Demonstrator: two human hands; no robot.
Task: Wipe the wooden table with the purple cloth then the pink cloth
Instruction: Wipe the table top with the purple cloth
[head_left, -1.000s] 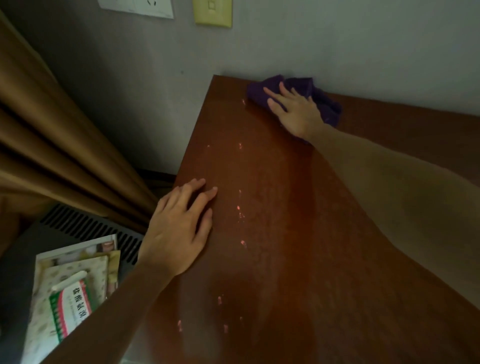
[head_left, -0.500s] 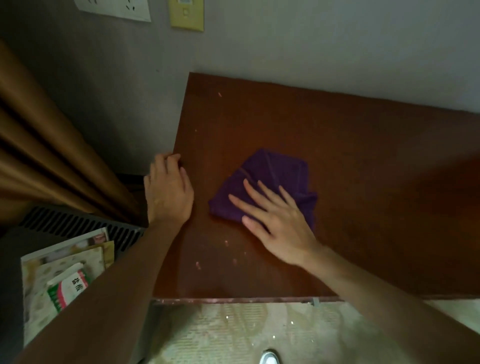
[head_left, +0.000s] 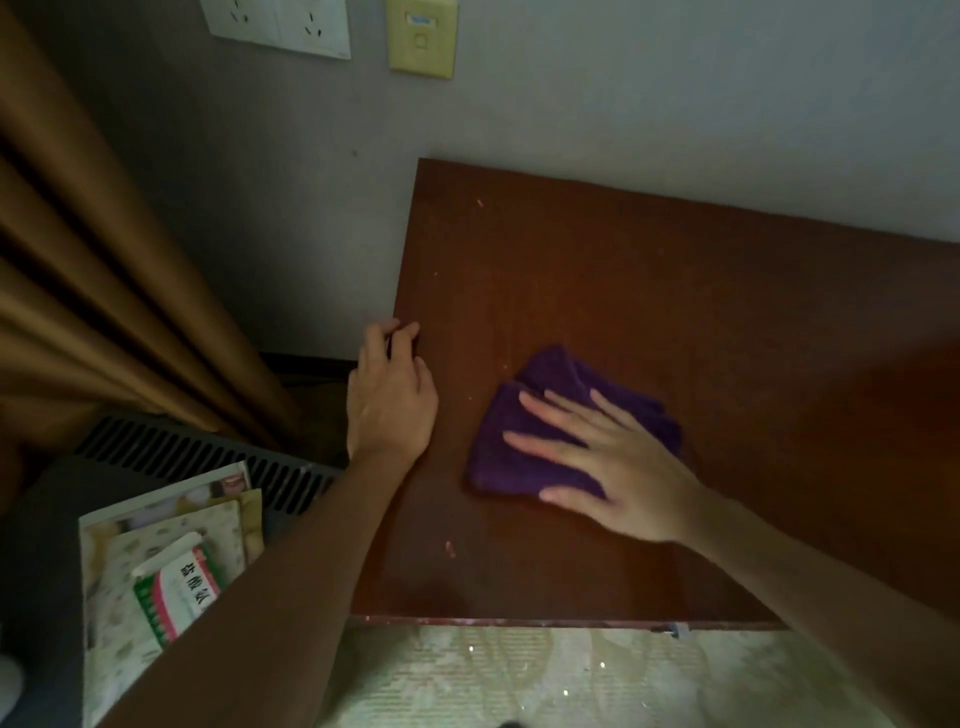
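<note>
A folded purple cloth (head_left: 524, 441) lies on the dark wooden table (head_left: 675, 291), left of its middle. My right hand (head_left: 608, 462) presses flat on the cloth with straight, spread fingers. My left hand (head_left: 389, 395) rests on the table's left edge, its fingertips curling over the edge. Small pale specks dot the wood near the front and the far left corner. No pink cloth is in view.
The table stands against a grey wall with a socket plate (head_left: 275, 26) and a yellow switch plate (head_left: 422, 39). Brown curtains (head_left: 104, 291) hang at the left. Below them a dark vented unit (head_left: 197, 457) carries papers and a box (head_left: 171, 561). Patterned floor (head_left: 519, 675) shows in front.
My right hand has drawn the purple cloth from the far left corner toward the front of the table. My left hand slid along the left edge, and the view tilted down.
</note>
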